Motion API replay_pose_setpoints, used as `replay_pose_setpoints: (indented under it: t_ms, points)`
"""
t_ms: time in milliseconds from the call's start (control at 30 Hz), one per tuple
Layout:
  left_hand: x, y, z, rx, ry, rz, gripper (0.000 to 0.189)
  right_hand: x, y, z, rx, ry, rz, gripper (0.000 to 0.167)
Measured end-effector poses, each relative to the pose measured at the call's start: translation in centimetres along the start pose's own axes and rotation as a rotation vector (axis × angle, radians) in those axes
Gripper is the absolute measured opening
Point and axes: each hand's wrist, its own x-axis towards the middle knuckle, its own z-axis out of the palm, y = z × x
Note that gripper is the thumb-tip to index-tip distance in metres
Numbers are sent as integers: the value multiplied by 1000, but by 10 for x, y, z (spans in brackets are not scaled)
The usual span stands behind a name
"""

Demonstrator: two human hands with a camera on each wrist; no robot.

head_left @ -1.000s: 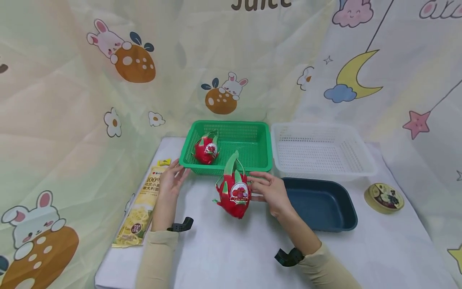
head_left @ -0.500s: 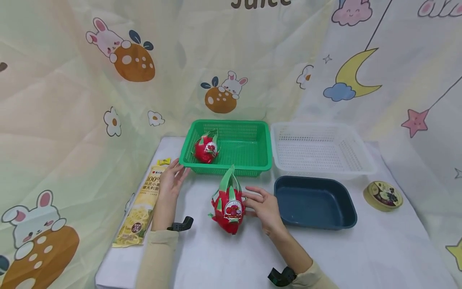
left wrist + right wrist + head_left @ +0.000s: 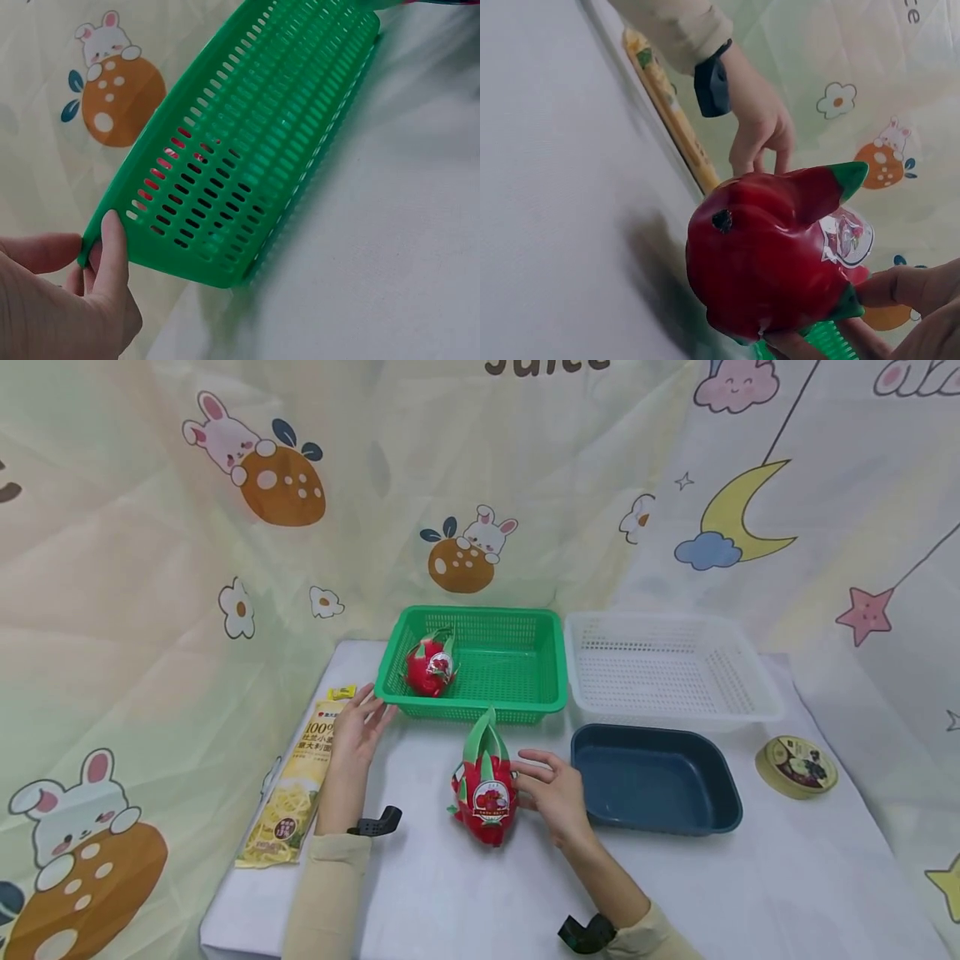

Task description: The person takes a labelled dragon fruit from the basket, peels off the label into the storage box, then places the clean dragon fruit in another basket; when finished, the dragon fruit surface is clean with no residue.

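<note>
My right hand (image 3: 552, 795) grips a red dragon fruit (image 3: 483, 822) with long green tips and a round label, in front of the green basket. The right wrist view shows the dragon fruit (image 3: 757, 259) from its smooth red end, a shadow beside it on the cloth and fingertips (image 3: 889, 289) against its side. With thumb and fingers my left hand (image 3: 356, 727) pinches the front left corner of the green plastic basket (image 3: 491, 708). Close up in the left wrist view, my left hand (image 3: 82, 292) holds that basket's rim. Inside the basket, at its left, lies another dragon fruit (image 3: 429, 670).
To the right of the green basket stands a white basket (image 3: 750, 714), with a dark blue tray (image 3: 652, 822) in front. A round tin (image 3: 797, 767) sits at far right. By my left forearm lie a yellow pasta packet (image 3: 288, 802) and a small yellow packet (image 3: 341, 692).
The right hand has drawn its dragon fruit back from the green basket, toward me, then slightly right. The left hand has stayed on the basket corner.
</note>
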Motion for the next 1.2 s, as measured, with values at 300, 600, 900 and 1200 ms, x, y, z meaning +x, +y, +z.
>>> replay_pose_setpoints:
  t_ms: [300,600,900,1200]
  points:
    - [-1,-3,-6,7,-6,7,58,-1,13,0,2,10,4,47]
    - [0,-4,-5,32,-27,20,58,-5,19,0,-20,54,-19,43]
    - [-6,-4,-8,64,-49,32,53,4,18,-1,-45,77,-26,42]
    - [-15,-4,-5,124,42,59,52,11,11,1,-152,67,-55,38]
